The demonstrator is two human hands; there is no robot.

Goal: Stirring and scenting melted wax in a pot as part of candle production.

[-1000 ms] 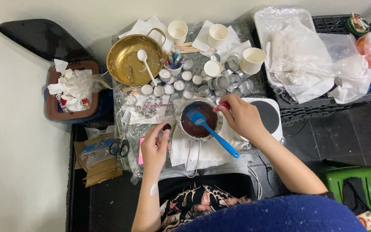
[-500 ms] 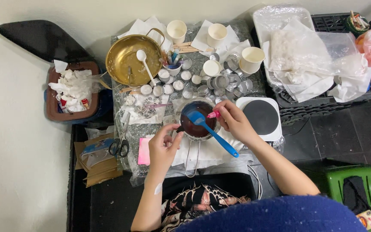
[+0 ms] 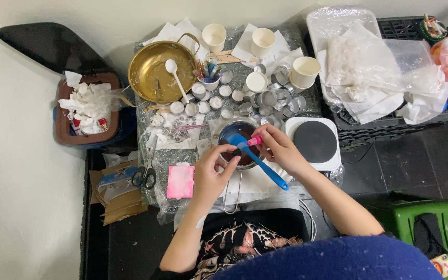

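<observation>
At frame centre, the right hand (image 3: 278, 148) pinches a small pink piece (image 3: 255, 140) over the pot (image 3: 237, 145); left hand (image 3: 211, 171) fingers close beside it. Best kept low above the liquid.

The scene is lit evenly and fairly brightly from overhead; shadows are soft and short; glare is seen on the brass bowl (image 3: 162, 72) and on the crinkled plastic sheeting (image 3: 307, 98) over the table; the dark floor at the near right is left dim; slight softness and wide-angle bending are noticed toward the edges; the blue garment (image 3: 333, 259) nearest the camera is blurred.
</observation>
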